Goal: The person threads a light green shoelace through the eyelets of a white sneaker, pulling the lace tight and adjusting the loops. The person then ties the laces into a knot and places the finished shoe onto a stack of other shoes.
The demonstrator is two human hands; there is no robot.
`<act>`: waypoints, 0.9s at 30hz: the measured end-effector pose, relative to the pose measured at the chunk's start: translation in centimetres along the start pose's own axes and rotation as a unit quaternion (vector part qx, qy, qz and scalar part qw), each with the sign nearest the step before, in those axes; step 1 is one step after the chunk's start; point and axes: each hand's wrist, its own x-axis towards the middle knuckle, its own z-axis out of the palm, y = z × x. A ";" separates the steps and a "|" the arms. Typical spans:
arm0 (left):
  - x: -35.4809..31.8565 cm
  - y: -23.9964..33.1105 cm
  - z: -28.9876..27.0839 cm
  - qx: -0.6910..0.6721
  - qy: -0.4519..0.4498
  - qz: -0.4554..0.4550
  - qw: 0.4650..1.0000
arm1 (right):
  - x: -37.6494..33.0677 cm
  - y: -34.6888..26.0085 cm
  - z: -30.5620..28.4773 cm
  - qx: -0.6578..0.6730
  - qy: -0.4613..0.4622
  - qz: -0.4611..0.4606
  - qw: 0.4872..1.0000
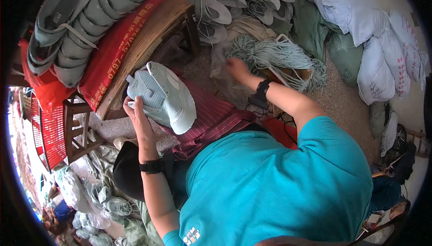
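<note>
"One pale grey shoe (pixel 173 97) is seen; where is it held?"

"Over the maroon striped cloth (pixel 216 117), beside the counter (pixel 146 43); it is clamped near its tongue by the left hand (pixel 140 113)."

"And the right hand (pixel 237 69)?"

"Well apart from the left, it is stretched out beside the bundle of pale cords (pixel 274 54), just by a clear plastic bag (pixel 220 60); whether anything is grasped by it cannot be told."

"What is carried by the counter?"

"Nested grey shoes (pixel 87 32), stacked on a red banner (pixel 128 27)."
</note>
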 end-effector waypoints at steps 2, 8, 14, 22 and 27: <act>0.7 -0.2 0.1 -0.008 -0.025 -0.017 1.000 | 2.0 6.3 -3.6 -0.143 0.108 0.042 0.983; 0.3 -0.3 0.1 0.007 0.007 0.012 1.000 | 2.0 6.9 -7.7 -0.355 0.063 0.080 0.929; -0.4 0.7 -0.9 0.334 0.126 0.362 0.861 | 4.2 2.6 -5.7 0.000 0.005 0.074 0.997; -6.7 8.4 2.0 -0.015 -0.304 0.074 0.950 | -6.2 -26.4 -9.8 0.090 -0.150 -0.454 0.873; -8.3 7.6 -1.6 0.048 -0.287 -0.019 0.957 | -6.4 -29.1 -11.3 0.076 -0.129 -0.403 0.903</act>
